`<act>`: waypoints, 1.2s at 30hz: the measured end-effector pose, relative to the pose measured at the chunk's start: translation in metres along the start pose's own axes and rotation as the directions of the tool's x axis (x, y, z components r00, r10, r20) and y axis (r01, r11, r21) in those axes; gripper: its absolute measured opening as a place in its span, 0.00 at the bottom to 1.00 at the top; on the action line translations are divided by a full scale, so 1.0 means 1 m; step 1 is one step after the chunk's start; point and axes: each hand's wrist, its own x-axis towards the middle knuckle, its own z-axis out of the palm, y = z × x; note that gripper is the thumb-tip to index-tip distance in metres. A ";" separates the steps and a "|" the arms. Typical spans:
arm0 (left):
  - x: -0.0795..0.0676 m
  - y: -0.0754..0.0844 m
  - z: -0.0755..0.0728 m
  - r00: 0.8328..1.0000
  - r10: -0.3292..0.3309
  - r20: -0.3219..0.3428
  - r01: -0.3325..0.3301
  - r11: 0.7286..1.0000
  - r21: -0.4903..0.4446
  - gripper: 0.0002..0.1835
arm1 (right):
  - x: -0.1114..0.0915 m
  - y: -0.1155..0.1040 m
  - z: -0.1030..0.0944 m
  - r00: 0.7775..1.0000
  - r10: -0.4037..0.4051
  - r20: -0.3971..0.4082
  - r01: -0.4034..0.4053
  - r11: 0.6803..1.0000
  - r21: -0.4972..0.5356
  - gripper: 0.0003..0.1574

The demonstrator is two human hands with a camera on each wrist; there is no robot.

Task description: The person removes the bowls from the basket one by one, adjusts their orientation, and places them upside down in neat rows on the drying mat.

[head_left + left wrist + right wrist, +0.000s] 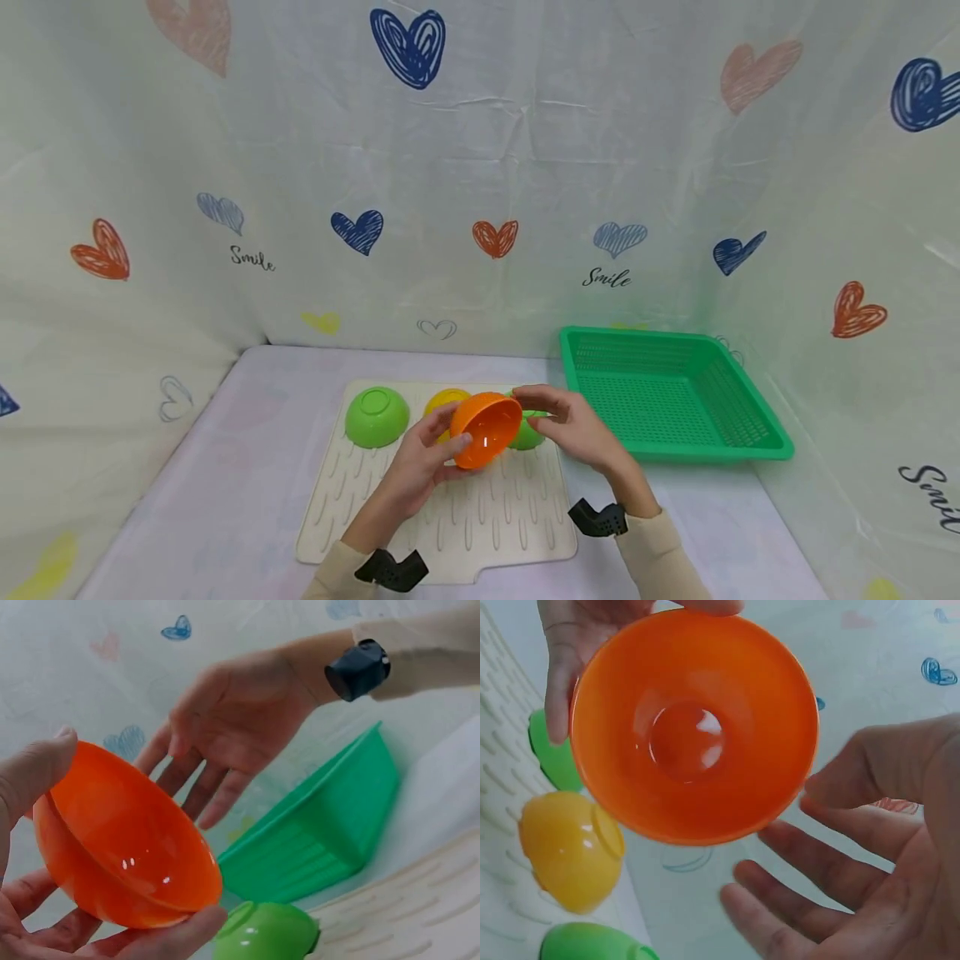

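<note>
My left hand [415, 468] holds an orange bowl [489, 429] tilted up on its side, thumb over the rim and fingers behind it. In the right wrist view, the inside of the bowl faces the camera, showing nothing in it. My right hand [576, 427] is at the other side of the bowl, its fingers spread and its fingertips right by the rim. Below, upside down on a cream ridged board [517, 533], are a green bowl [377, 418] at the left, a yellow bowl [447, 398] partly hidden behind the orange one, and another green bowl [529, 435] partly hidden by my right hand.
A green perforated basket [675, 455] stands on the right side of the white-covered table [232, 500], just past the board. A pale curtain [525, 167] printed with hearts hangs behind and on both sides. Each wrist wears a black camera [600, 518].
</note>
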 end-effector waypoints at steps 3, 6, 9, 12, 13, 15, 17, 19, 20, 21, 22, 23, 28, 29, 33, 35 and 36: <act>-0.002 0.006 0.002 0.998 0.043 -0.047 -0.037 0.991 0.131 0.37 | 0.000 -0.007 0.001 0.996 -0.021 -0.089 0.023 0.999 0.022 0.30; -0.004 0.011 0.005 0.990 0.112 -0.082 -0.086 0.957 0.277 0.40 | 0.001 -0.016 0.005 0.988 -0.029 -0.150 0.035 0.999 0.034 0.40; -0.006 0.016 0.010 0.970 0.227 -0.091 -0.165 0.880 0.445 0.40 | 0.003 -0.023 0.012 0.986 -0.039 -0.163 0.039 0.999 -0.002 0.50; -0.009 0.019 0.014 0.923 0.383 -0.040 -0.264 0.706 0.657 0.40 | 0.003 -0.026 0.022 0.987 -0.009 -0.163 -0.002 0.998 -0.068 0.59; -0.010 0.020 0.015 0.905 0.425 -0.016 -0.287 0.638 0.714 0.41 | 0.003 -0.026 0.025 0.987 0.007 -0.161 -0.021 0.996 -0.086 0.61; -0.011 0.021 0.016 0.865 0.500 0.049 -0.333 0.498 0.800 0.41 | 0.003 -0.026 0.033 0.987 0.039 -0.153 -0.059 0.990 -0.125 0.65; -0.012 0.021 0.016 0.832 0.542 0.116 -0.373 0.393 0.841 0.41 | 0.002 -0.025 0.039 0.989 0.062 -0.136 -0.085 0.982 -0.169 0.68; -0.012 0.021 0.015 0.810 0.562 0.171 -0.401 0.317 0.860 0.41 | 0.003 -0.023 0.045 0.992 0.066 -0.110 -0.088 0.973 -0.212 0.69; -0.012 0.020 0.014 0.801 0.566 0.194 -0.409 0.281 0.868 0.41 | 0.003 -0.022 0.047 0.993 0.061 -0.099 -0.083 0.967 -0.241 0.68; -0.012 0.019 0.012 0.794 0.568 0.216 -0.415 0.247 0.876 0.40 | 0.003 -0.021 0.049 0.995 0.049 -0.091 -0.072 0.960 -0.269 0.67; -0.012 0.018 0.011 0.786 0.569 0.240 -0.421 0.211 0.882 0.40 | 0.004 -0.020 0.051 0.996 0.035 -0.080 -0.056 0.957 -0.286 0.65; -0.012 0.017 0.010 0.779 0.570 0.261 -0.427 0.176 0.887 0.40 | 0.004 -0.019 0.053 0.997 0.018 -0.072 -0.038 0.953 -0.302 0.63; -0.014 0.006 0.000 0.763 0.560 0.323 -0.450 0.101 0.887 0.40 | 0.006 -0.007 0.061 0.996 -0.081 -0.031 0.066 0.942 -0.328 0.53; -0.014 0.004 -0.003 0.765 0.556 0.324 -0.451 0.105 0.886 0.40 | 0.006 -0.005 0.062 0.995 -0.093 -0.025 0.079 0.940 -0.332 0.53; -0.018 -0.002 -0.014 0.786 0.537 0.306 -0.449 0.156 0.880 0.47 | 0.006 0.001 0.066 0.992 -0.127 -0.017 0.114 0.937 -0.331 0.53; -0.019 -0.004 -0.020 0.790 0.536 0.298 -0.455 0.188 0.870 0.50 | 0.006 0.003 0.067 0.988 -0.154 -0.021 0.138 0.932 -0.335 0.53; -0.019 -0.004 -0.023 0.792 0.537 0.291 -0.457 0.206 0.865 0.52 | 0.006 0.003 0.068 0.986 -0.167 -0.024 0.150 0.929 -0.338 0.53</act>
